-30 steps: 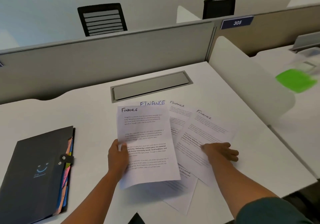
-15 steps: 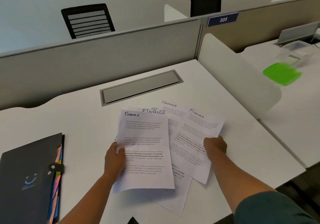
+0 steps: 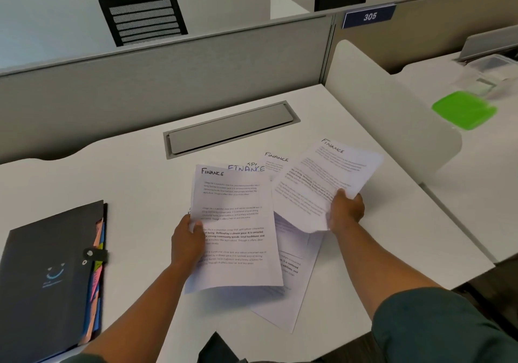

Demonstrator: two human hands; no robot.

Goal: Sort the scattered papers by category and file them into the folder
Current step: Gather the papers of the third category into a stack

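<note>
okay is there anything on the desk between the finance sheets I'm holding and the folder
Nothing visible. The left hand and right hand each hold a Finance sheet, and only bare desk separates them from the closed folder.

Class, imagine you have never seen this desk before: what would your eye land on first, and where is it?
First, the two sheets headed "Finance" held above the white desk: the left hand grips one sheet at centre, the right hand lifts another sheet to its right. Next, the dark folder with coloured tabs lying shut at the left, and a bright green lid on the neighbouring desk.
</note>
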